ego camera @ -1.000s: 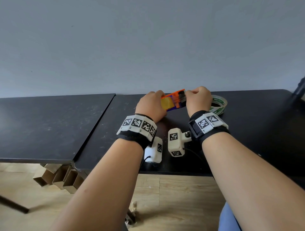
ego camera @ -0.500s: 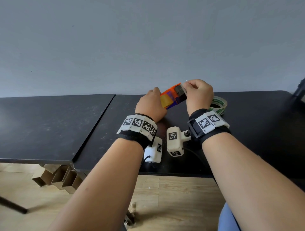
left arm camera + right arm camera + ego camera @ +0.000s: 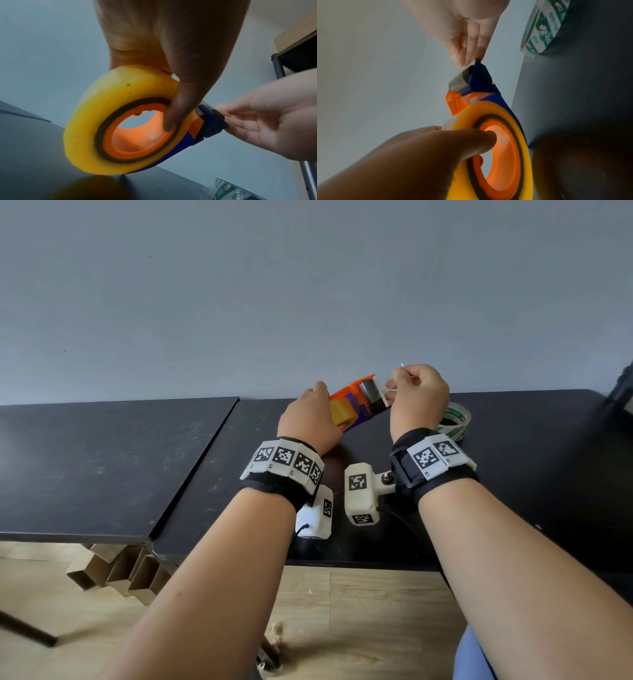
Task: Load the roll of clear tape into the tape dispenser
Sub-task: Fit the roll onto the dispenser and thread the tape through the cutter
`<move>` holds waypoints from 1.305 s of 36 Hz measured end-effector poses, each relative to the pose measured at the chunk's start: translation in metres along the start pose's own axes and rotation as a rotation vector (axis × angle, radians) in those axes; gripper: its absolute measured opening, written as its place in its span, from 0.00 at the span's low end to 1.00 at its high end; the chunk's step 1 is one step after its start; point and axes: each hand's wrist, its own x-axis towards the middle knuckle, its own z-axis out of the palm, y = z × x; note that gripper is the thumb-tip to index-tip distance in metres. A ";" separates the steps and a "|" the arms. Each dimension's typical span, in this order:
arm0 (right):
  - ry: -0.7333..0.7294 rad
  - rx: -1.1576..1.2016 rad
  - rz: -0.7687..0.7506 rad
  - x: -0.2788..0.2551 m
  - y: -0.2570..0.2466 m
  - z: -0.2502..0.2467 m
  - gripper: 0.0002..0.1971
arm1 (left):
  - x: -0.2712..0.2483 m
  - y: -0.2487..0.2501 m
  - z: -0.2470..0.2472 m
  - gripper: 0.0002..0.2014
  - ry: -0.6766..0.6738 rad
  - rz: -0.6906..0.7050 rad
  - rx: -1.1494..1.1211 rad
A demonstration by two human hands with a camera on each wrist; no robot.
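Observation:
An orange and blue tape dispenser (image 3: 356, 400) is held above the black table (image 3: 513, 474), its cutter end tilted up to the right. A yellowish clear tape roll (image 3: 340, 412) sits on its orange hub (image 3: 137, 135). My left hand (image 3: 308, 419) grips the roll and dispenser, thumb (image 3: 180, 101) across the roll's side into the hub. My right hand (image 3: 411, 388) pinches the tape's loose end at the toothed cutter (image 3: 467, 67). In the right wrist view the roll (image 3: 488, 108) and blue cutter head (image 3: 481, 75) are close.
A second tape roll with green print (image 3: 457, 422) lies on the table just right of my right hand. A second black tabletop (image 3: 102, 457) adjoins on the left. Cardboard pieces (image 3: 120, 570) stand under it. A dark metal frame (image 3: 621, 392) is at the far right.
The dispenser's cutter end has tilted upward. My right hand has risen with it, moving from gripping the dispenser's end to pinching the tape end at the cutter. My left hand keeps its grip.

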 end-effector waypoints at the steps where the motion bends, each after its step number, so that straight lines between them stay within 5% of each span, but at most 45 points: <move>1: 0.005 0.009 0.002 0.000 -0.001 0.000 0.06 | 0.000 0.000 0.000 0.20 0.005 0.001 0.000; 13: 0.021 0.080 0.058 0.002 -0.009 -0.002 0.04 | -0.003 -0.004 -0.005 0.23 -0.010 0.057 -0.060; 26: -0.077 -0.015 0.074 0.004 0.010 -0.005 0.05 | -0.002 -0.008 -0.015 0.10 -0.076 0.049 -0.162; 34: -0.275 0.121 0.368 0.004 0.010 -0.007 0.09 | -0.002 -0.014 -0.020 0.17 -0.104 0.059 -0.213; 39: -0.455 0.192 0.657 0.000 0.011 -0.014 0.19 | -0.004 -0.015 -0.022 0.18 -0.120 0.057 -0.220; 44: -0.460 0.384 0.808 0.001 0.007 -0.023 0.07 | -0.004 -0.016 -0.024 0.21 -0.124 0.046 -0.252; 47: -0.477 0.454 0.841 0.004 0.010 -0.018 0.16 | -0.002 -0.017 -0.026 0.24 -0.135 0.030 -0.296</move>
